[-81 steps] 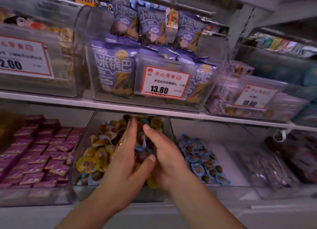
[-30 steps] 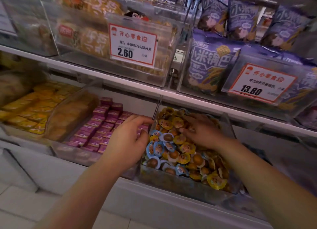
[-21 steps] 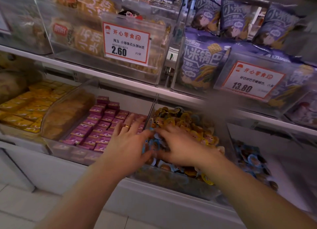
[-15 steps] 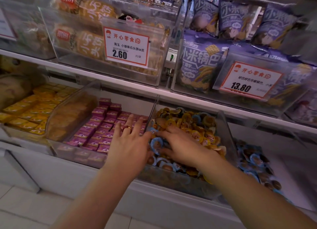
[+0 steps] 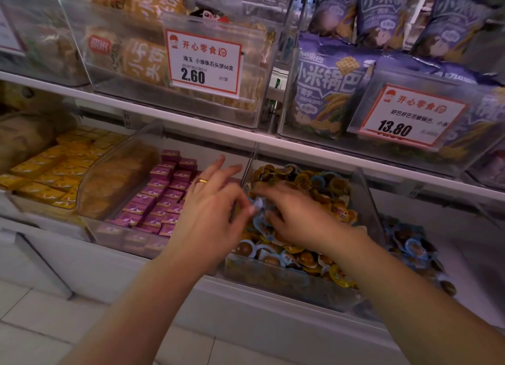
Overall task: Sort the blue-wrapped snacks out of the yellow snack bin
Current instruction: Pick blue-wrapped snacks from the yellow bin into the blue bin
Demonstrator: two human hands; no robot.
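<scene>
A clear bin (image 5: 363, 201) on the lower shelf holds a heap of round yellow-wrapped snacks (image 5: 322, 190) mixed with blue-wrapped snacks (image 5: 284, 256). My left hand (image 5: 210, 214), wearing a ring, is at the bin's left wall. Its outer fingers are spread upward, and its thumb and forefinger pinch a pale blue-wrapped snack (image 5: 258, 204). My right hand (image 5: 297, 217) lies on the pile right beside it, fingers curled round blue wrappers (image 5: 261, 222). Both hands are motion-blurred.
A neighbouring bin to the right holds blue-wrapped snacks (image 5: 410, 244). To the left are purple boxes (image 5: 164, 195) and yellow boxes (image 5: 49, 173). The upper shelf edge (image 5: 300, 146) hangs close above, carrying bins with price tags (image 5: 203, 61) and purple bags (image 5: 328, 86).
The view swung left from the blue bin to the yellow bin. My right hand came forward from the back of the pile to meet my left, whose fingers lifted and spread.
</scene>
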